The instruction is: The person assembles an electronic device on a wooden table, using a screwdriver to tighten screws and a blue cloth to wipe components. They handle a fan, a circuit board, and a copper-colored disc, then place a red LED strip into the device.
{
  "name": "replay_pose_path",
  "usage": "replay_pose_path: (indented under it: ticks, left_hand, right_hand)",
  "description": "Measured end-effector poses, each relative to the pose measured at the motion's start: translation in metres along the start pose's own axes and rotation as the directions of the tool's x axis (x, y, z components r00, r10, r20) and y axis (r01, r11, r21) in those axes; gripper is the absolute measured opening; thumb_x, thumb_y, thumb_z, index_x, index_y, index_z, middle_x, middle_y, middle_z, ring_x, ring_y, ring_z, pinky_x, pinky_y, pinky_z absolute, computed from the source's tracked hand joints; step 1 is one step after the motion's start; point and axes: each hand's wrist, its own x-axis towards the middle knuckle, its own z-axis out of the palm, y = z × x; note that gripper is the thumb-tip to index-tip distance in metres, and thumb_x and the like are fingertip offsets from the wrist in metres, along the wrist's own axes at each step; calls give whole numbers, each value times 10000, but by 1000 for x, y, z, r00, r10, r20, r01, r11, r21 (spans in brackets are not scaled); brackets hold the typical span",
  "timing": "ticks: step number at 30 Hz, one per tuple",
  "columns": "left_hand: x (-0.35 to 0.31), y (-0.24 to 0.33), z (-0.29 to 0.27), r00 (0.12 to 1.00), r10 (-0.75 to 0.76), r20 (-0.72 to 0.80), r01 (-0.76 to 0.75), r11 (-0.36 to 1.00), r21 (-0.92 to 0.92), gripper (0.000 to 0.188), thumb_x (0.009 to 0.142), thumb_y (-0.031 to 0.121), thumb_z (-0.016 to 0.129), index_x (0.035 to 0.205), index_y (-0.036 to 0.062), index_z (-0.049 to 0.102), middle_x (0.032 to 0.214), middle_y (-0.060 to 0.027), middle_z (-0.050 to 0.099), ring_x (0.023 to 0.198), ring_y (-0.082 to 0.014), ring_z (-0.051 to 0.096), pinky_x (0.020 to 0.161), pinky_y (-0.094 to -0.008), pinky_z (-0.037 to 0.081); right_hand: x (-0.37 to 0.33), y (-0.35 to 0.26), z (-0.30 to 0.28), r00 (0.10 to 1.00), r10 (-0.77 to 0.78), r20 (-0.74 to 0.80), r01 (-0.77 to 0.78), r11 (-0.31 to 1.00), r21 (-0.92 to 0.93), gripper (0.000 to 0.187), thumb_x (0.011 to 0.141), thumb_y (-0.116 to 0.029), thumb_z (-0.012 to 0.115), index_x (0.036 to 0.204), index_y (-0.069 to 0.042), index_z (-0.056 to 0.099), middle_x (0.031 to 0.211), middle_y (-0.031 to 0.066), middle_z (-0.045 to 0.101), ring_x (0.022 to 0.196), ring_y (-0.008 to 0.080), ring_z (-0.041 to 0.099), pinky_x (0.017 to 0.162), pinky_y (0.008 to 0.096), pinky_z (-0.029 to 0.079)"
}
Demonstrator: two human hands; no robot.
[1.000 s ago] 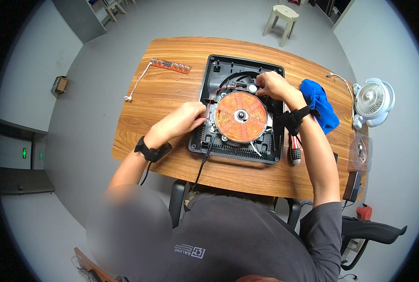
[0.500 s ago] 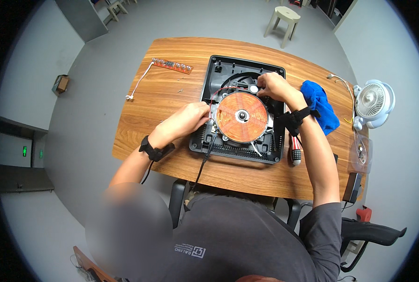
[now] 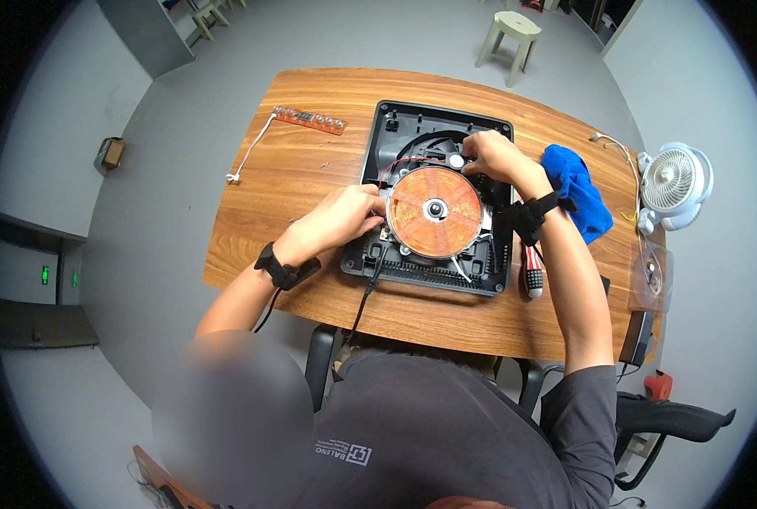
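An opened induction cooker housing (image 3: 389, 120), black and shallow, lies on the wooden table in front of me. Inside it sits a round copper coil (image 3: 414, 227) with a metal hub in its middle. My left hand (image 3: 344, 216) reaches in at the coil's left edge, thumb and fingers pinched together; what they grip is hidden. My right hand (image 3: 496, 159) reaches in at the upper right, fingers curled beside a small white round part (image 3: 456, 160); its fingertips are partly hidden. A thin red wire (image 3: 408, 159) runs above the coil. The black power cord (image 3: 369, 288) leaves at the front.
An orange button circuit board (image 3: 317, 121) with a white cable lies at the far left of the table. Right of the housing are a blue cloth (image 3: 575, 187) and a screwdriver handle (image 3: 533, 276). A white fan (image 3: 675, 180) and a clear plastic box (image 3: 652, 280) stand at the right edge.
My left hand has shifted slightly right, toward the coil. The housing has moved a touch to the left. My right hand stays at nearly the same place.
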Motion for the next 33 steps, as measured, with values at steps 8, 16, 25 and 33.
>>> replay_pose_path:
  ticks: [8, 16, 25, 33]
  left_hand:
    - [10, -11, 13, 983, -184, -4, 184, 983, 3, 160, 783, 128, 813, 841, -6, 750, 877, -167, 721, 828, -357, 700, 731, -435, 553]
    - [18, -5, 10, 959, -275, 74, 271, 961, 59, 172, 765, 156, 833, 816, 12, 755, 827, -168, 735, 782, -356, 714, 716, -438, 560]
    - [26, 3, -1, 927, -327, 186, 318, 945, 79, 191, 769, 174, 838, 842, 18, 757, 844, -175, 743, 800, -345, 726, 733, -429, 565]
    - [60, 6, -55, 966, -166, 198, 153, 985, 78, 276, 771, 186, 838, 995, 35, 780, 920, -146, 760, 785, -264, 721, 737, -369, 569]
  right_hand:
    - [0, 1, 1, 1000, -2, -17, 2, 1000, 3, 341, 711, -225, 867, 975, -52, 739, 959, 194, 735, 960, 387, 698, 832, 448, 561]
    - [1, 2, 3, 999, 26, -19, -26, 1000, 5, 384, 705, -230, 877, 1014, -49, 738, 969, 198, 736, 984, 376, 703, 840, 443, 562]
    - [1, 0, 1, 999, 47, -6, -47, 999, -3, 384, 693, -214, 881, 1010, -51, 738, 953, 182, 743, 939, 348, 724, 814, 431, 574]
    - [-5, -9, -2, 997, 78, -22, -78, 997, 8, 368, 678, -210, 883, 998, -85, 751, 1006, 165, 746, 982, 353, 714, 839, 442, 579]
